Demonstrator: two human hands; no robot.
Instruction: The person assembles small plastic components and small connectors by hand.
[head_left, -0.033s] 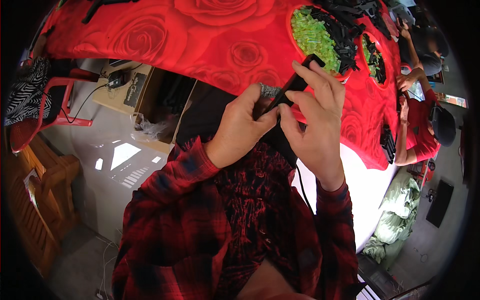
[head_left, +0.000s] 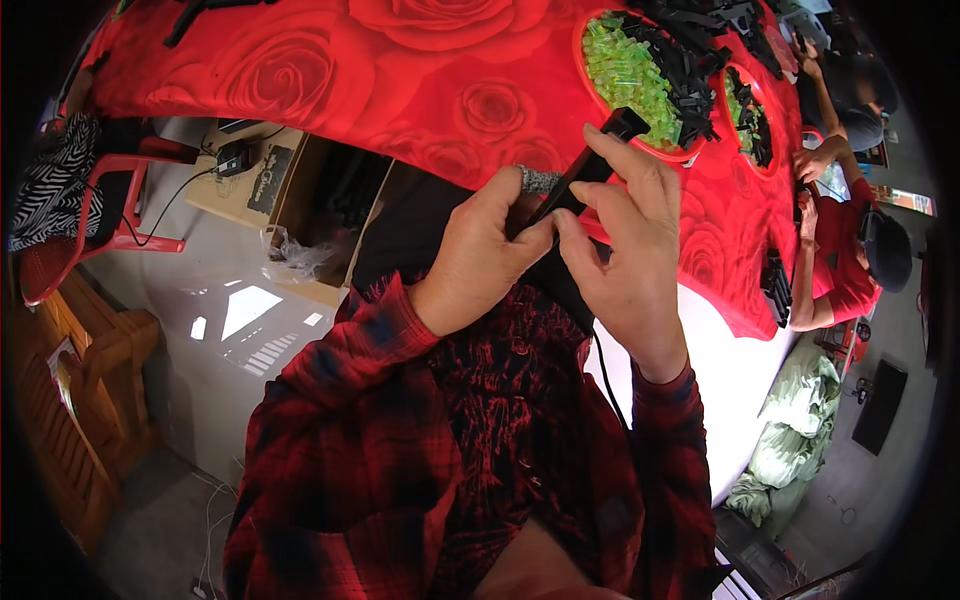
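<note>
Over my lap, both hands hold one long, narrow black plastic part (head_left: 585,170), tilted with its square, hooked end up and to the right. My left hand (head_left: 480,250) is closed around the lower end, hiding it. With thumb and fingers, my right hand (head_left: 635,250) pinches the middle and upper stretch. A grey, textured wrap (head_left: 540,182) shows by my left fingertips; I cannot tell what it is. Just beyond the part's upper end, a red basin (head_left: 681,155) holds yellow-green translucent pieces (head_left: 620,75) and black pieces (head_left: 680,70).
A red rose-patterned cloth (head_left: 400,100) covers the table. A smaller red basin (head_left: 766,170) with similar pieces stands to the right. Black parts (head_left: 774,285) lie near the right edge, where a person in red (head_left: 845,250) works. At left are a cardboard box (head_left: 300,180) and a red chair (head_left: 130,220).
My right hand's fingers have shifted slightly left along the black part, so more of its upper end shows. My left hand keeps its place.
</note>
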